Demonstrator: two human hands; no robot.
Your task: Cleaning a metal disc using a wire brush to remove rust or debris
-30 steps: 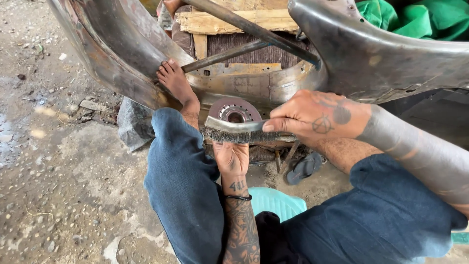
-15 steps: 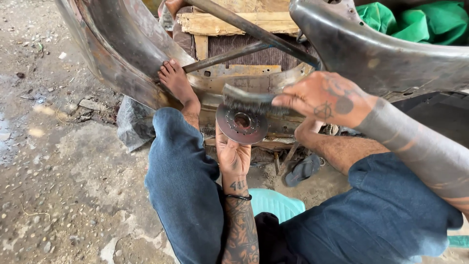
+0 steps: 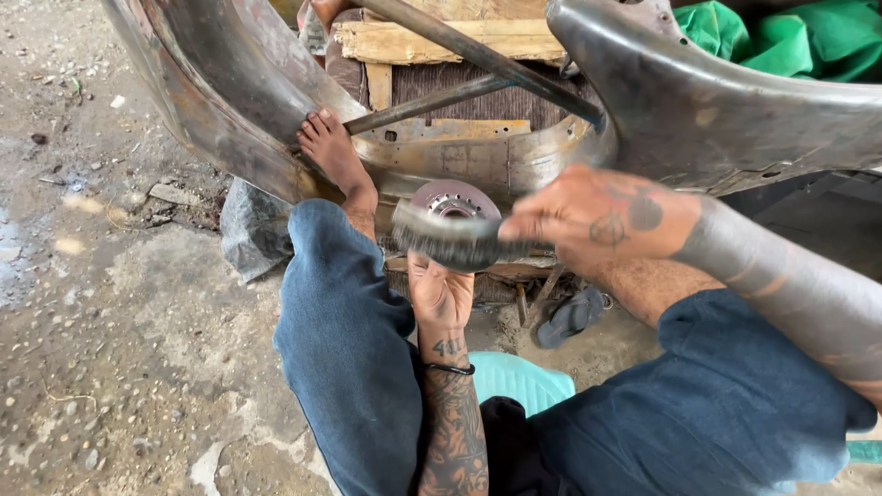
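My left hand (image 3: 439, 292) holds a round rusty metal disc (image 3: 455, 198) upright from below, between my knees. Only the disc's top edge shows, above the brush. My right hand (image 3: 597, 219) grips the handle of a wire brush (image 3: 450, 241), whose bristles lie across the front of the disc. The brush is blurred by motion. My bare left foot (image 3: 335, 152) rests against the curved rusty metal body panel (image 3: 239, 101) in front of me.
A light blue plastic stool (image 3: 519, 378) is under me. Two metal rods (image 3: 478, 55) cross above wooden planks (image 3: 432, 41). A grey sandal (image 3: 570, 317) lies under the frame. Green cloth (image 3: 790, 37) sits at top right. Gravelly concrete floor (image 3: 110, 303) spreads to the left.
The brush went up off the disc half a second ago and has come back down across its face. The disc stays held in my left hand.
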